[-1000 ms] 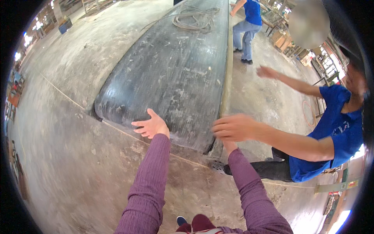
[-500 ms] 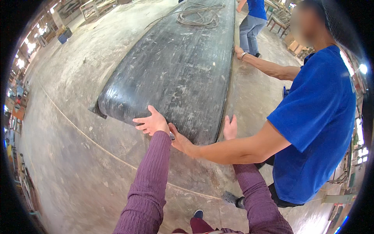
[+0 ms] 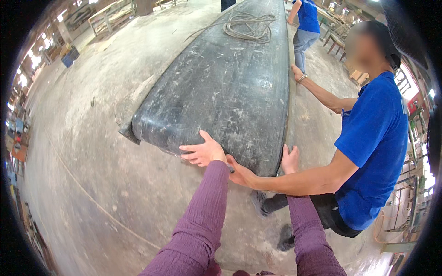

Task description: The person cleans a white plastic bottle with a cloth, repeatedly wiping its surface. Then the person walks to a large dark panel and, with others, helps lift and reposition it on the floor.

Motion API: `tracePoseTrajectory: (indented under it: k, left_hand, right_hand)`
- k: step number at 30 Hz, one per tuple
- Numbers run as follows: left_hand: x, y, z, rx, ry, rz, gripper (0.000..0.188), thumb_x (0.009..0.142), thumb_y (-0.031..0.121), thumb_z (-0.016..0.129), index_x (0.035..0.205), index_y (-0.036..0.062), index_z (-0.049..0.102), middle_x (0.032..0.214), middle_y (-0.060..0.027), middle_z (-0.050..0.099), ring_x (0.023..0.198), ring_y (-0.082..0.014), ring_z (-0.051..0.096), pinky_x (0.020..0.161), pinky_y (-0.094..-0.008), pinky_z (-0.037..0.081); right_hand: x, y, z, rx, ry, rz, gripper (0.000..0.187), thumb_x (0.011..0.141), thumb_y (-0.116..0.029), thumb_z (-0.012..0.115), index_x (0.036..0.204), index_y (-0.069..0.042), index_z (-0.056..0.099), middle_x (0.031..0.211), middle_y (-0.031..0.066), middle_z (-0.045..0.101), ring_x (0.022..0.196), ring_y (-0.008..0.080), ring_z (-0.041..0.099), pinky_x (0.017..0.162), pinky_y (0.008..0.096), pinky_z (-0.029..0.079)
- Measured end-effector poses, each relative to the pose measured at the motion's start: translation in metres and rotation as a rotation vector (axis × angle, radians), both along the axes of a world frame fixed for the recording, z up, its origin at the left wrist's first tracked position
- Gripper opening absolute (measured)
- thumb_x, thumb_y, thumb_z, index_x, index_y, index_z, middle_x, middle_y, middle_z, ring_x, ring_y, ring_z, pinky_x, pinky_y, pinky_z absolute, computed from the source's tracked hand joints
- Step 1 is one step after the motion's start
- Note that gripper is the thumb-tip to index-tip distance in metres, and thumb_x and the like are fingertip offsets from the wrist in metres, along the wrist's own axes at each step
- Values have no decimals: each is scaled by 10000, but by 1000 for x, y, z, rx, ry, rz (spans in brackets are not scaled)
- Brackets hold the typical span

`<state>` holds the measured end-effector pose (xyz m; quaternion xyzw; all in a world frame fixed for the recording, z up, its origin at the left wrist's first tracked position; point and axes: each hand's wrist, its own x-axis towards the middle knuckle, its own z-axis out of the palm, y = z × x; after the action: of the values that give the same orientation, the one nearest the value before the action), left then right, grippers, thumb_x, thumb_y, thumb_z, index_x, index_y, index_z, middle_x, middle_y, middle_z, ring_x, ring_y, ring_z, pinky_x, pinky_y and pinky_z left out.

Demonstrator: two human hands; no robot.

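A long black conveyor belt (image 3: 216, 92), scuffed and curved at its near end, stretches away from me. My left hand (image 3: 205, 149) lies against that rounded end, fingers spread and thumb pointing up over the surface. At the belt's near right side is my right hand (image 3: 290, 159), upright with thumb and fingers apart; its contact with the edge is hard to make out. A co-worker's near hand (image 3: 241, 174) grips the end beside my left wrist, and that arm crosses over my right forearm. The co-worker's far hand (image 3: 298, 73) holds the right edge farther up.
Coiled cable (image 3: 248, 28) rests on top of the belt. The co-worker in a blue shirt (image 3: 373, 147) leans in at my right; another person in blue (image 3: 307, 20) stands beyond. A dark blue bin (image 3: 70, 56) sits far left on the concrete floor (image 3: 92, 152).
The belt, my hands and the co-worker appear farther right in the picture, and the floor line has shifted. Both my hands keep their places at the belt. The co-worker's legs have changed position.
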<state>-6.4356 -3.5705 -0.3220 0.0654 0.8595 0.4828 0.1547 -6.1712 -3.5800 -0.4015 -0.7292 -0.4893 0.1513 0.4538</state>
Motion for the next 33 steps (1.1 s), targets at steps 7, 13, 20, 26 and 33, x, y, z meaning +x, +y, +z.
tracePoseTrajectory:
  k: [7, 13, 20, 26, 33]
  left_hand:
    - [3, -7, 12, -23, -27, -40, 1001, 921, 679, 482, 1588, 89, 25, 1590, -289, 116, 1421, -476, 283, 1107, -554, 334]
    - [-3, 10, 27, -176, -18, -11, 994, 910, 698, 476, 1583, 95, 61, 1581, -279, 155, 1399, -448, 333, 1087, -544, 379]
    - [-45, 72, 72, -253, 18, -34, 1005, 904, 694, 495, 1582, 93, 60, 1573, -276, 169, 1392, -441, 342, 1091, -528, 379]
    - [-50, 73, 66, -94, -20, -78, 1094, 866, 728, 539, 1578, 70, 33, 1577, -270, 130, 1415, -434, 300, 1102, -542, 353]
    - [-119, 64, 92, -28, -481, -15, 1215, 788, 804, 562, 1567, 24, 51, 1556, -255, 233, 1390, -427, 358, 1093, -529, 385]
  right_hand:
    - [1, -12, 11, 34, -118, -68, 642, 989, -425, 525, 1357, 94, 446, 1319, 344, 529, 1250, 465, 494, 1060, 493, 373]
    - [-13, -9, 35, -109, -123, -128, 624, 985, -456, 536, 1339, 57, 503, 1298, 316, 561, 1236, 456, 498, 1067, 504, 350]
    - [-55, 35, 81, -150, -404, -144, 653, 991, -527, 487, 1305, 41, 559, 1367, 282, 531, 1256, 469, 480, 1058, 513, 359]
    - [-63, 43, 82, 2, -406, -257, 633, 1006, -514, 464, 1276, 45, 585, 1292, 272, 579, 1258, 451, 477, 1071, 506, 342]
    - [-81, 34, 94, -83, -240, -141, 593, 1034, -472, 401, 1276, 36, 590, 1264, 250, 607, 1238, 430, 503, 1060, 500, 355]
